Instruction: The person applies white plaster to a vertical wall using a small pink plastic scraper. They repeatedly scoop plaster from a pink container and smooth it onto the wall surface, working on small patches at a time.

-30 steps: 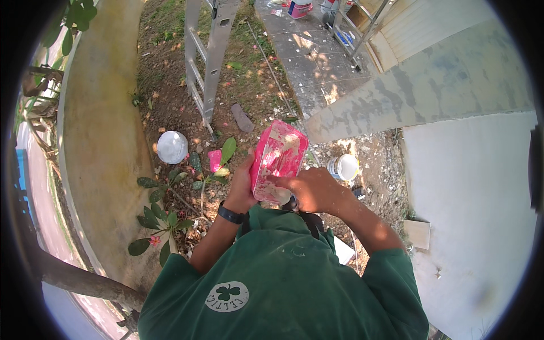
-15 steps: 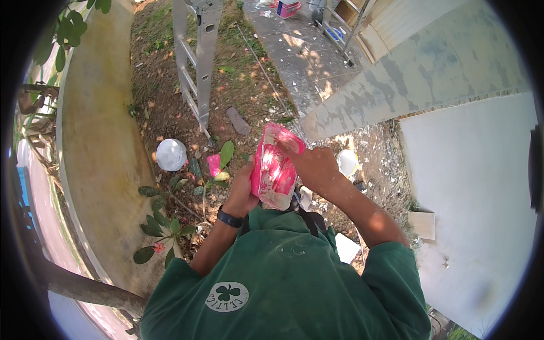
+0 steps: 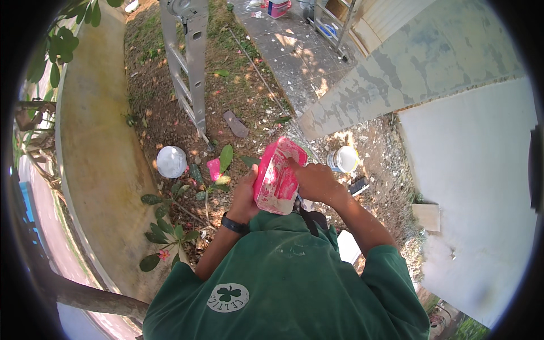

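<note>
My left hand (image 3: 245,192) grips the side of a pink plastic tray (image 3: 272,170) smeared with pale paste or paint. My right hand (image 3: 316,181) reaches over it from the right, index finger stretched into the inside, touching the coated surface, other fingers bent. Below the tray is my green shirt. A white bucket (image 3: 171,162) sits on the ground to the left, and a white tub (image 3: 343,159) to the right. A small pink piece (image 3: 215,169) lies among leaves just left of my hands.
An aluminium ladder (image 3: 198,79) stands ahead; another (image 3: 341,31) is beside a pink-and-white bucket (image 3: 278,8) on the paving (image 3: 303,68). A yellowish wall (image 3: 93,141) runs along the left, a white surface (image 3: 470,198) along the right, with a patchy grey ledge (image 3: 396,73) above it.
My right index finger has moved up inside the tray from its lower part, with a little shift since half a second ago. The tray has shifted slightly downward in view.
</note>
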`<state>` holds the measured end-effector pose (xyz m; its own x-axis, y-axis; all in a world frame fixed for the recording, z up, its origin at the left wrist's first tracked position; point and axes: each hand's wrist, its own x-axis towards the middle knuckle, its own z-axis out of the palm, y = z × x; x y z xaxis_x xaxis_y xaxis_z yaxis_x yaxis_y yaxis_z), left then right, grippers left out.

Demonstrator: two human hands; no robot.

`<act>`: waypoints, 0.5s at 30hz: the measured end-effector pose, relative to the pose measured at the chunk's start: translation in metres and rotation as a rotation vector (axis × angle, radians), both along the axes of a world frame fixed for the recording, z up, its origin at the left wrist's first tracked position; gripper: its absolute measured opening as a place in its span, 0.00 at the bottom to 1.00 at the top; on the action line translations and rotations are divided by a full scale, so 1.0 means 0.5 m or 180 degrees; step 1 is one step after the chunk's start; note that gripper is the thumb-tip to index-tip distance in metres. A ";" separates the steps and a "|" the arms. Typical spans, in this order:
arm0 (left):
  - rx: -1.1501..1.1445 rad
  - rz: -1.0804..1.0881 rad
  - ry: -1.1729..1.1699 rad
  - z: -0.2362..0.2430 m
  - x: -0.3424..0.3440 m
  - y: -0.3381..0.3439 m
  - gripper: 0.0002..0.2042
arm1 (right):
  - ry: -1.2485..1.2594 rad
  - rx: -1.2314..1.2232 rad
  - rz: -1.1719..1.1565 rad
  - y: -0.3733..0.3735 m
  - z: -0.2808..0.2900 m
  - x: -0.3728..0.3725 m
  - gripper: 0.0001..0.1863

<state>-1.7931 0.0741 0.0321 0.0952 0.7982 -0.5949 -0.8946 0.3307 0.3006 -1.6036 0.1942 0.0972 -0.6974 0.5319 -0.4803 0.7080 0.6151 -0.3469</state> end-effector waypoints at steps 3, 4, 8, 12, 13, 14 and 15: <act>-0.0025 0.0103 -0.0080 -0.014 0.010 -0.002 0.23 | 0.0390 -0.0738 0.0056 0.002 0.011 0.011 0.43; 0.0161 0.0173 -0.0226 -0.017 0.013 -0.003 0.23 | 0.0524 -0.0953 0.0104 0.002 0.020 0.015 0.42; 0.0534 0.0241 -0.0431 -0.021 -0.003 0.014 0.25 | 0.1018 -0.1743 -0.0687 0.026 0.065 0.025 0.41; 0.0966 -0.0134 -0.0600 0.000 -0.007 0.040 0.32 | 0.1609 -0.1447 -0.1239 0.033 0.077 -0.014 0.38; 0.1037 -0.0271 -0.0702 0.007 -0.003 0.051 0.36 | 0.1726 -0.1252 -0.1347 0.027 0.076 -0.026 0.38; 0.1063 -0.0266 -0.0660 0.014 0.000 0.064 0.36 | 0.1839 -0.1063 -0.1450 0.021 0.077 -0.033 0.38; 0.1185 -0.0266 -0.0748 0.020 0.003 0.079 0.36 | 0.1819 -0.1142 -0.1443 0.015 0.081 -0.035 0.39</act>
<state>-1.7916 0.1138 0.0421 0.2665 0.9377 -0.2231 -0.9277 0.3123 0.2046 -1.6212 0.2016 0.1376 -0.6402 0.7028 -0.3103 0.5156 0.0936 -0.8517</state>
